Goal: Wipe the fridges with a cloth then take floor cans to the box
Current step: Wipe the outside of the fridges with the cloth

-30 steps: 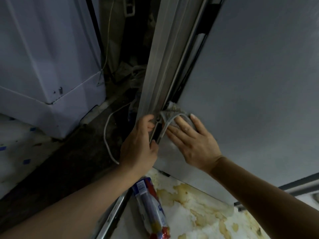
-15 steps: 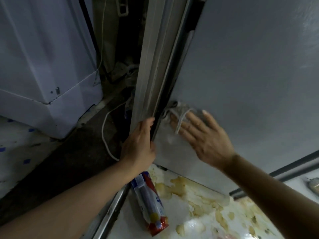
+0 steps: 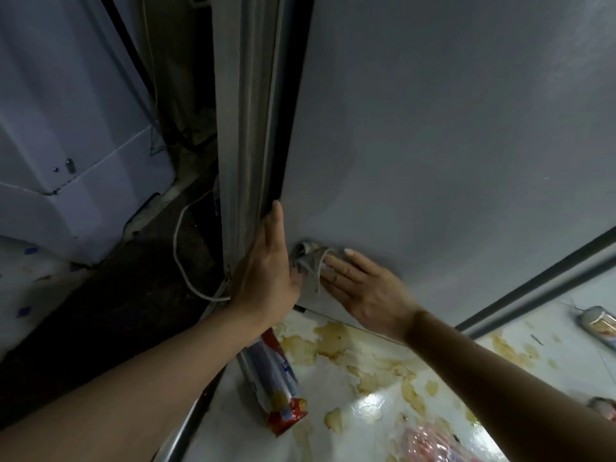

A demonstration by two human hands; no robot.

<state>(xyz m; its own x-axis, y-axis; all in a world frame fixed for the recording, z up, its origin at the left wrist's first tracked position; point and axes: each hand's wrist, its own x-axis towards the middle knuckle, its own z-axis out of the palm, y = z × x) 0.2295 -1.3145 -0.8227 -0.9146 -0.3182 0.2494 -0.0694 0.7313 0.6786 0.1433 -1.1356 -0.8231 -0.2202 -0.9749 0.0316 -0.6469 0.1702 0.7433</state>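
Both hands meet: right hand [image 3: 365,291] flattens cloth [image 3: 311,261] on fridge door [image 3: 433,145].

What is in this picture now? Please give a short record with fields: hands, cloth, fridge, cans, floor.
left hand: left hand flat on the fridge door's edge
right hand: right hand presses the cloth on the fridge door, low down
cans: one can lying under the left forearm; another can at far right
floor: floor white, with yellow-brown stains

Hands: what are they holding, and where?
The right hand presses a cloth flat against the fridge door, fingers on its right part. The left hand steadies the door's edge.
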